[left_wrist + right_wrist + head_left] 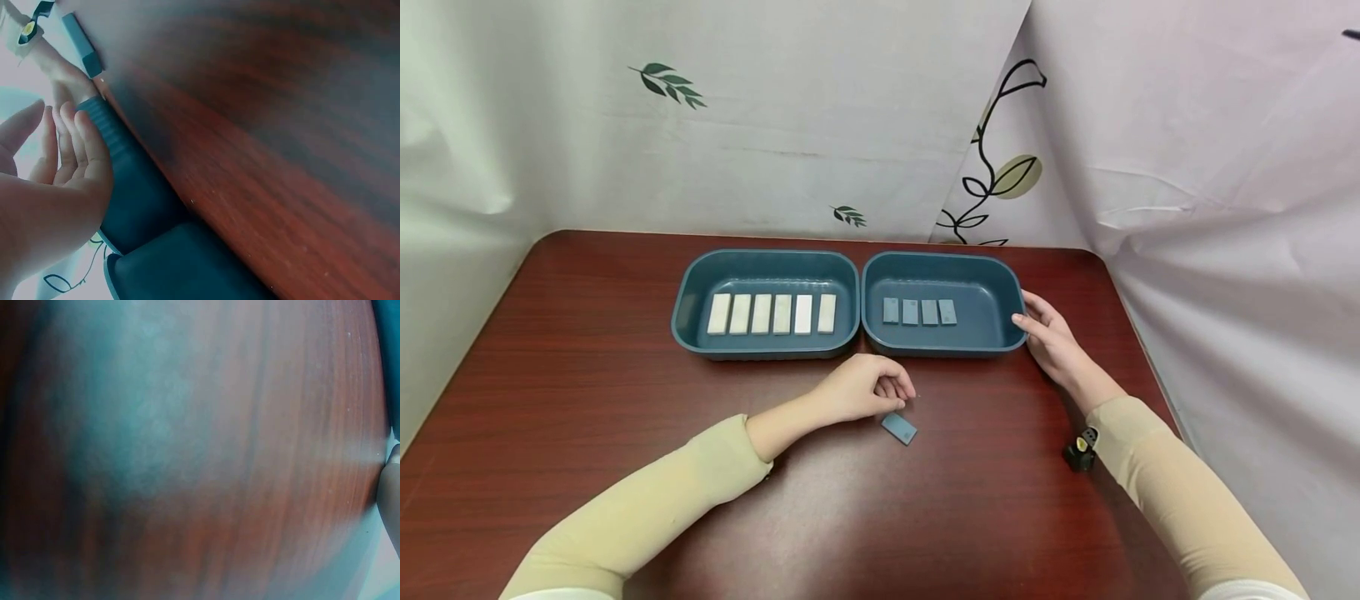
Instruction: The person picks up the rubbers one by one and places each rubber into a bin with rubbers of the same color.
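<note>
My left hand (859,390) hovers over the table just behind a loose blue-grey tile (899,428), its fingers loosely bent. Nothing shows between thumb and fingers in the left wrist view, where the tile (81,45) lies beyond the fingertips. At the right end of the right-hand blue bin (943,348), my right hand (1054,340) grips the rim, thumb over the top and fingers outside. Several matching blue-grey tiles (929,312) lie in a row in that bin. Only a bit of the right hand (390,497) enters the right wrist view.
Beside the right bin stands a second blue bin (767,352), holding a row of several white blocks (762,314). Both sit toward the back of the dark red wooden table (985,508). Pale patterned cloth (820,108) hangs behind the table.
</note>
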Tool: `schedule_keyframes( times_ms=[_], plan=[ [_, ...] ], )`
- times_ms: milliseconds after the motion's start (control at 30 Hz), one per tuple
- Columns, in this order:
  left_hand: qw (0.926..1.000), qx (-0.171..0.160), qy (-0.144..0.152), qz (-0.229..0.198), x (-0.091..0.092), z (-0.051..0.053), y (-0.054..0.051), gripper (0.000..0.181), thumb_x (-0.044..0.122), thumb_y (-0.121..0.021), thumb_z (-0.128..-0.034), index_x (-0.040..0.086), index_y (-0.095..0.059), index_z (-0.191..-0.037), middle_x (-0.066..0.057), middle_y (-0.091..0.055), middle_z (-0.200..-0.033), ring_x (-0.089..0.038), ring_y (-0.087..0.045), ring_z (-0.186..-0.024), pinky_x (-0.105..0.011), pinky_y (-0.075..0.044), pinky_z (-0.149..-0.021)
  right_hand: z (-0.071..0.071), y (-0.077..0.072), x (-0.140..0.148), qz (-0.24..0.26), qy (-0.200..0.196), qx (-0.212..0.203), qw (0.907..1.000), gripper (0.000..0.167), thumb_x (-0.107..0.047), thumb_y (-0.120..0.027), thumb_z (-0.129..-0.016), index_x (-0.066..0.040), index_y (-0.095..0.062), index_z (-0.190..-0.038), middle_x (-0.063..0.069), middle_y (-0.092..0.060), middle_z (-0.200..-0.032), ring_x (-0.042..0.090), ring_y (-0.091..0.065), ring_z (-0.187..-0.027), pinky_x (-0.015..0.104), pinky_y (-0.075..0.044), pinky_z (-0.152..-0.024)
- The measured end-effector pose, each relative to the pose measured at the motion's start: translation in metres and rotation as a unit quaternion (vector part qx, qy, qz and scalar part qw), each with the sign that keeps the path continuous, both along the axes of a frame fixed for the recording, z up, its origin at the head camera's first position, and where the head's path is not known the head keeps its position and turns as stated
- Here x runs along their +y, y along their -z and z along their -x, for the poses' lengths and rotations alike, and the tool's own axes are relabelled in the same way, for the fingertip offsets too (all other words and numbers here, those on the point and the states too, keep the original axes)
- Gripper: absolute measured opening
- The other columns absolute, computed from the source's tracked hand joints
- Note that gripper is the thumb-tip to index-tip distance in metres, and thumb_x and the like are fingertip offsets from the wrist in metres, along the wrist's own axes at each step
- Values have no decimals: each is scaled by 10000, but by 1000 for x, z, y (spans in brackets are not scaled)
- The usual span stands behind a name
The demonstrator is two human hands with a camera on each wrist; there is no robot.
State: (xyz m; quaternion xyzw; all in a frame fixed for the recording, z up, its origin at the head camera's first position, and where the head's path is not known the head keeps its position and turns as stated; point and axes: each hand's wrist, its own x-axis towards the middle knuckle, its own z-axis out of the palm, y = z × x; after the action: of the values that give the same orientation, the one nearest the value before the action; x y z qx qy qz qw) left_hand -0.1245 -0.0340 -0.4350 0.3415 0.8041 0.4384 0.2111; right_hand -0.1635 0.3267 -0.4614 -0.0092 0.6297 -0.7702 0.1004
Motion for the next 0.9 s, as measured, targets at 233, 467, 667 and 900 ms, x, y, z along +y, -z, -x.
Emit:
schedule_keyframes(
  times_ms=[233, 467, 667, 900],
  plan=[
    [9984, 202, 348, 389, -2, 5, 5, 167, 41, -826, -896, 95, -793, -1051, -17, -794, -983, -47, -682, -843, -154, -556, -777, 0, 0, 0, 69, 10, -8, 10000, 420, 11, -509, -1081, -70, -449, -1489, -99, -677, -1310, 40, -639, -1192, 157, -523, -988],
    [9950, 577, 473, 657, -6, 7, 7, 196, 48, -857, -859, 118, -790, -1029, 12, -778, -993, -74, -683, -883, -163, -541, -805, 1, 1, 1, 111, -20, 44, 9999, 398, 16, -510, -1080, -85, -478, -1464, -90, -687, -1303, 44, -645, -1188, 163, -526, -984],
    [9903, 900, 613, 862, -7, 4, 9, 233, 61, -879, -828, 143, -783, -1022, 27, -722, -990, -89, -653, -902, -171, -520, -818, 1, 1, 0, 100, -20, 37, 9999, 396, 11, -514, -1080, -90, -479, -1462, -94, -686, -1301, 42, -643, -1189, 161, -524, -987],
    [9881, 959, 756, 938, -5, 1, 10, 243, 101, -911, -820, 151, -784, -1021, 35, -714, -989, -62, -640, -886, -155, -512, -812, 0, 1, 0, 63, 10, -23, 10000, 409, 0, -522, -1079, -79, -459, -1476, -102, -682, -1298, 39, -643, -1184, 159, -522, -985]
  ],
)
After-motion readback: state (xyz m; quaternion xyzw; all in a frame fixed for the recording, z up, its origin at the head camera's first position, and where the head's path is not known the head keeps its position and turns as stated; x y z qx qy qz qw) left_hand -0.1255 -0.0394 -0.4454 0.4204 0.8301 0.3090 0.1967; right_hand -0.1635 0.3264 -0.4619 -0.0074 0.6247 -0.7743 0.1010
